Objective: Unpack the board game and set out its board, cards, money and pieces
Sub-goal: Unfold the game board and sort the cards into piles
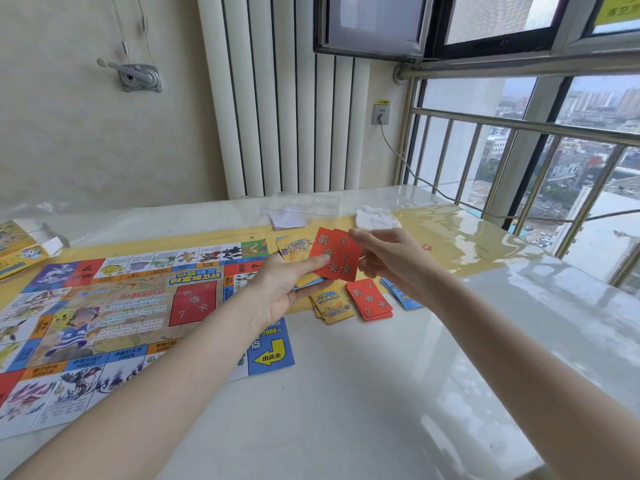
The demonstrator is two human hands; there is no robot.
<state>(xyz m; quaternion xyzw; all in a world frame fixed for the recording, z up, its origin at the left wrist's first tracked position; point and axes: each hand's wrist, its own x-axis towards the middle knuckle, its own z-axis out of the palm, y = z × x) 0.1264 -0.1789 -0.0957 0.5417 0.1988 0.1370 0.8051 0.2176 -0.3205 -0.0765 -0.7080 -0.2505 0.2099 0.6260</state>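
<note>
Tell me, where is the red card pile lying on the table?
The red card pile lies right of the board, between the yellow pile and the blue cards.

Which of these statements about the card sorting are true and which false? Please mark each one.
1. The left hand holds a fan of cards with red cards on top. True.
2. The game board is still folded shut. False: it lies unfolded and flat on the table.
3. A red pile lies on the table between a yellow pile and a blue pile. True.
4. The right hand rests flat on the table. False: it is raised, its fingers at the red cards held up.
5. The red pile sits on the board. False: it lies beside it.
</note>
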